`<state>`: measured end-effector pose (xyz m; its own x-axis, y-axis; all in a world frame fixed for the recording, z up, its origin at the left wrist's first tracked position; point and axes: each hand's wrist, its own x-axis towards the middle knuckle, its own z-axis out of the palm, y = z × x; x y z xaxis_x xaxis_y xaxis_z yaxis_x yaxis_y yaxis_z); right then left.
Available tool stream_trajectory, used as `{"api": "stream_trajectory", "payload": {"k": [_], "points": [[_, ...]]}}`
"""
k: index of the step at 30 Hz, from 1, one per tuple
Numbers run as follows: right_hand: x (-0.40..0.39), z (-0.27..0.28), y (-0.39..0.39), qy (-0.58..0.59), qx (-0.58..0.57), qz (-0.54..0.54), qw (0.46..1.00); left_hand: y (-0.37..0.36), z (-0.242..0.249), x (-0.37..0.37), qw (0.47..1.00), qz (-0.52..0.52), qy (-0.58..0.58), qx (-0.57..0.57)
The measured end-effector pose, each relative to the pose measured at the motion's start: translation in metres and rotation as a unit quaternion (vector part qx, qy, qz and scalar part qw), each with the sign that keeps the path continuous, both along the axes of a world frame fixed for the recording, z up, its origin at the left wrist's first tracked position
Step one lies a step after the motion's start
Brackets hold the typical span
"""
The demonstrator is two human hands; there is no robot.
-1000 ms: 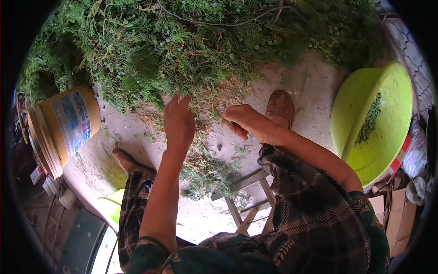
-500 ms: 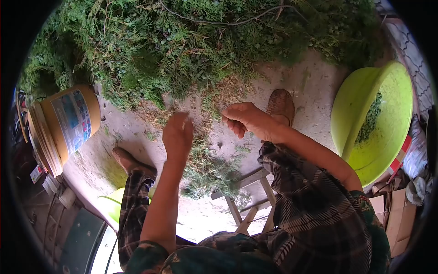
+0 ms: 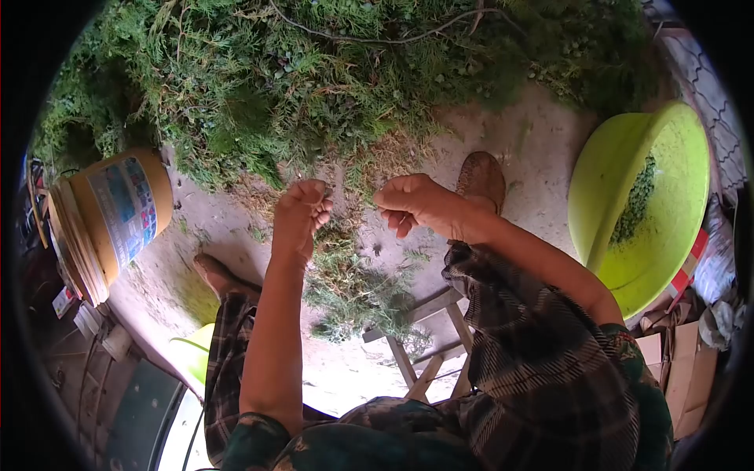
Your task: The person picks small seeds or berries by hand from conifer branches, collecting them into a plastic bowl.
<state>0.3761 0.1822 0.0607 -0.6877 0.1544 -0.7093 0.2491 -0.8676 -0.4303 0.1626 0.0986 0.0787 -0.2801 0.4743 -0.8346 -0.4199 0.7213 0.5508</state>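
My left hand [image 3: 301,213] is raised over the ground, its fingers curled together; what they hold, if anything, is too small to tell. Facing it across a small gap, my right hand [image 3: 410,202] has its thumb and forefinger pressed together and the other fingers curled under. Anything in that pinch cannot be made out. Beyond both hands lies a large heap of green conifer branches [image 3: 306,94]. Below and between them, loose green sprigs [image 3: 353,290] lie on the ground.
A yellow-green basin [image 3: 675,212] with small green pieces [image 3: 638,200] inside stands at the right. An orange bucket [image 3: 145,192] is at the left. A wooden frame [image 3: 432,306] stands near my knees. Cardboard [image 3: 685,377] lies at lower right.
My left hand has turned and moved slightly up, so its curled fingers now show. My right hand has shifted a little to the left, still pinched.
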Motion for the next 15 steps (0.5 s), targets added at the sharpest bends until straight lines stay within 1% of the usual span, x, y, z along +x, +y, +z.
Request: {"api": "stream_trajectory", "payload": {"k": [1,3,5,6,8,9,11,12,14,15], "points": [[-0.001,-0.001,-0.002,0.018,0.011,-0.002,1.0,-0.002,0.005,0.003,1.0,-0.001,0.0,0.002],[-0.003,0.001,-0.005,0.035,0.022,-0.005,0.999,-0.006,0.013,0.013,0.992,0.051,-0.108,0.034],[-0.007,0.005,-0.006,0.083,-0.021,-0.026,0.996,-0.006,0.021,0.026,0.992,0.05,-0.113,0.027],[-0.009,0.007,-0.005,0.081,-0.021,-0.026,0.996,-0.007,0.023,0.032,0.996,0.031,-0.08,0.038],[-0.011,0.009,-0.005,0.106,-0.079,-0.022,0.991,-0.005,0.03,0.046,0.998,0.005,-0.025,0.061],[-0.01,0.009,-0.005,0.106,-0.077,-0.022,0.991,-0.005,0.032,0.049,0.998,0.004,-0.024,0.062],[-0.006,0.008,-0.004,0.105,-0.13,-0.037,0.985,-0.003,0.036,0.053,0.994,-0.059,0.035,0.09],[-0.004,0.005,-0.005,0.107,-0.124,-0.037,0.986,0.0,0.039,0.056,0.99,-0.085,0.065,0.087],[0.0,-0.002,-0.009,0.14,-0.173,-0.055,0.973,0.0,0.038,0.058,0.986,-0.119,0.057,0.104],[0.003,-0.004,-0.01,0.142,-0.167,-0.057,0.974,0.002,0.039,0.059,0.984,-0.127,0.047,0.112]]}}
